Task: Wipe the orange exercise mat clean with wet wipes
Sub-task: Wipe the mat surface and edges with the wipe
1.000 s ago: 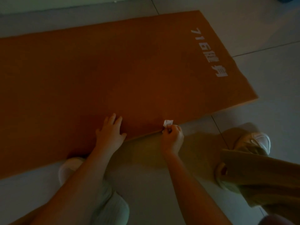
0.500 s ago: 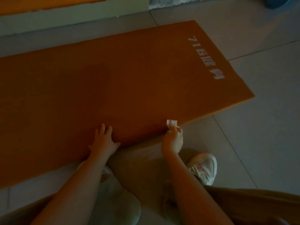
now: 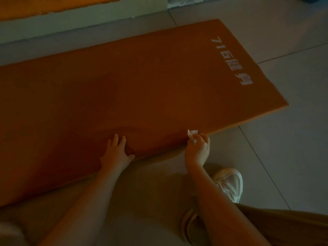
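**Orange mat on the floor, wipe pinched at its near edge**

So the orange exercise mat was lying flat on the grey tiled floor, running off the left side of the shot, with white lettering printed near its right end. Lighting was pretty dim, so don't expect fine detail.

The left hand was spread open, palm down, pressing on the near edge of the mat with nothing held in it. You could see the mat surface dimple a bit around the fingers.

The right hand was curled closed, pinching a small crumpled white wet wipe between fingertips and thumb, right at the mat's near edge, to the right of the left hand. The wipe was touching the edge, with a bit of it poking up above the fingers.

A white sneaker sat on the tile just below the right forearm, and a tan trouser leg filled the bottom right corner.
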### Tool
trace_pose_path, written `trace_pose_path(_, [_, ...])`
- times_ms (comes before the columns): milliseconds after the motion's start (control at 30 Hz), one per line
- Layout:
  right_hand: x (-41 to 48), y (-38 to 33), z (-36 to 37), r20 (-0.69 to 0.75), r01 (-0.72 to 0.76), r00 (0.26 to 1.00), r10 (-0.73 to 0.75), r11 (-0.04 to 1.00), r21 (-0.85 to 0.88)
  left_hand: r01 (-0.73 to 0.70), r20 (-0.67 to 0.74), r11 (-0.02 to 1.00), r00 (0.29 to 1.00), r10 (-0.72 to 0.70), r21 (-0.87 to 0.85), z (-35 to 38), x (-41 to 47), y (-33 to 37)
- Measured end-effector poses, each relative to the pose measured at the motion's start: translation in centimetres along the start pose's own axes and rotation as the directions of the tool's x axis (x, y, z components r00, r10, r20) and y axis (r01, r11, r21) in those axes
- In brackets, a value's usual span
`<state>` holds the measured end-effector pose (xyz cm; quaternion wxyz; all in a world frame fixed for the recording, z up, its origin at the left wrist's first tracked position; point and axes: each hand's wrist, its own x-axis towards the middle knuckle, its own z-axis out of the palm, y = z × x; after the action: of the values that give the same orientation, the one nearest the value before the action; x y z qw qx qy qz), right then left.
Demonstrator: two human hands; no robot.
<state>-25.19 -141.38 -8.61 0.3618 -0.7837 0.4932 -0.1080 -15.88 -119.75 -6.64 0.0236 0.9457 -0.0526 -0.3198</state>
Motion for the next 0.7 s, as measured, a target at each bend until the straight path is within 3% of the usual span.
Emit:
trace_pose_path(167, [-0.3,-0.5,0.8,-0.081,-0.064,0.994,0.069,0.996,0.062,-0.088,-0.007,0.996,0.996,0.088,0.000,-0.6,-0.4,-1.8])
trace_pose_path(300, [-0.4,-0.7,1.3,-0.117,-0.120,0.985,0.126,0.991,0.063,0.067,-0.127,0.998,0.990,-0.069,-0.018,-1.8,-0.2,-9.2])
trace_pose_path(367, [-0.8,-1.0,1.7,-0.126,-0.124,0.983,0.129,0.991,0.051,0.135,-0.077,0.989,0.987,-0.140,-0.063,-1.6,-0.2,-13.4])
trace_pose_path(533, [-5.4,-2.4,4.3,-0.011,-0.083,0.996,0.084,0.993,0.079,0.115,-0.067,0.988,0.990,-0.122,-0.099,-0.3,-0.3,-15.0])
trace_pose_path(600, [-8.5,-3.1,6.0,0.076,-0.133,0.990,0.119,0.967,0.218,0.106,-0.079,0.989,0.990,-0.115,-0.103,-0.2,-0.2,-14.7])
trace_pose_path(700, [-11.8,-3.8,7.8,0.193,-0.291,0.956,0.223,0.824,0.487,0.111,-0.089,0.990,0.989,-0.119,-0.086,-0.2,0.0,-14.8])
